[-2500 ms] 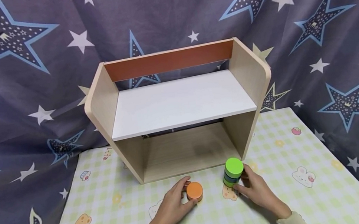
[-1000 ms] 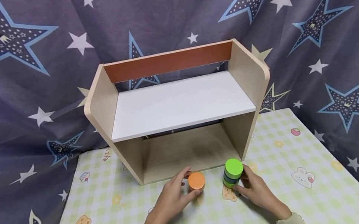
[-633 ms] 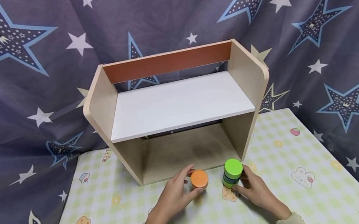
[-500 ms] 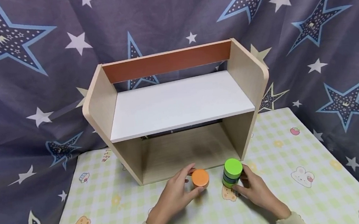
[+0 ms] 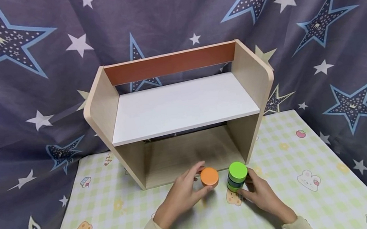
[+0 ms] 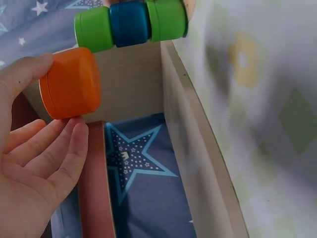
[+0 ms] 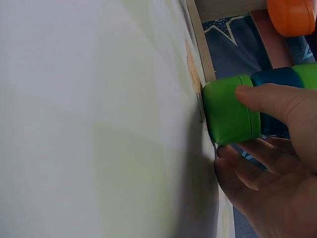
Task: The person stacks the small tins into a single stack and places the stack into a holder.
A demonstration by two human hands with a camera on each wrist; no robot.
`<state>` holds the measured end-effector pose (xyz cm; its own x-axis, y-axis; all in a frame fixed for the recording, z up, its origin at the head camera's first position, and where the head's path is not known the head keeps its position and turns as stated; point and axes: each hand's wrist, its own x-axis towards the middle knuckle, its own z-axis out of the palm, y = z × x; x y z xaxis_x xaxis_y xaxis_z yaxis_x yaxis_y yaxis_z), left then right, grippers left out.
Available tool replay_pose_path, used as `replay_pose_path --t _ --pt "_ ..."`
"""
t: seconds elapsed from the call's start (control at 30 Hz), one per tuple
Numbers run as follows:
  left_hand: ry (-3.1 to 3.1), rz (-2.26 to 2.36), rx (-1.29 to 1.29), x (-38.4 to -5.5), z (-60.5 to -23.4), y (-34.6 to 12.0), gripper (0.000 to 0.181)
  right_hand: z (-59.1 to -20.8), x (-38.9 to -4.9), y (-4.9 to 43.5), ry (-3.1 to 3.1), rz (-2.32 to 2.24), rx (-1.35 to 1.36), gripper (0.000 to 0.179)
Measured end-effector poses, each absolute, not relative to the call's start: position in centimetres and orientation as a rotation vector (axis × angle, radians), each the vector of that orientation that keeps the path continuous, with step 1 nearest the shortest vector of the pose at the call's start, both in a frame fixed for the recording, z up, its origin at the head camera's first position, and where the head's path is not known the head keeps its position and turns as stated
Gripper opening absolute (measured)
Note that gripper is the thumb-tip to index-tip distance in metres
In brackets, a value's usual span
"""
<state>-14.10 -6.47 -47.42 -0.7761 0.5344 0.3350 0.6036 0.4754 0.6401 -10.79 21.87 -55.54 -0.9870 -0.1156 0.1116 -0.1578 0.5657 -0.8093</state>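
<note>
In the head view, my left hand [image 5: 181,195] pinches an orange cylinder-shaped block [image 5: 209,176] between thumb and fingers, and the left wrist view shows this orange block [image 6: 72,84] raised off the tabletop. Just right of it stands an upright stack of three round blocks: a green top block [image 5: 237,171], a dark blue middle block [image 6: 130,24] and a green bottom block [image 7: 230,109]. My right hand [image 5: 262,193] grips the stack low down from the right, its thumb on the bottom block. A narrow gap separates the orange block from the stack.
A small wooden shelf unit [image 5: 256,78] with a white middle board [image 5: 185,104] stands right behind the hands. Its lower front edge is close to the stack. A green-checked cloth [image 5: 107,223] covers the table, and a starry curtain [image 5: 164,13] hangs behind.
My left hand has carried the orange block up and to the right, closer to the stack. My right hand and the green and blue stack stay in place.
</note>
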Motion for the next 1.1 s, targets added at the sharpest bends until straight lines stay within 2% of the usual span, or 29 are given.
replay_pose_path --t 1.1 --pt "-2.570 -1.114 -1.099 -15.7 -45.5 -3.6 0.074 -55.6 -10.9 22.0 -2.741 1.445 0.239 0.074"
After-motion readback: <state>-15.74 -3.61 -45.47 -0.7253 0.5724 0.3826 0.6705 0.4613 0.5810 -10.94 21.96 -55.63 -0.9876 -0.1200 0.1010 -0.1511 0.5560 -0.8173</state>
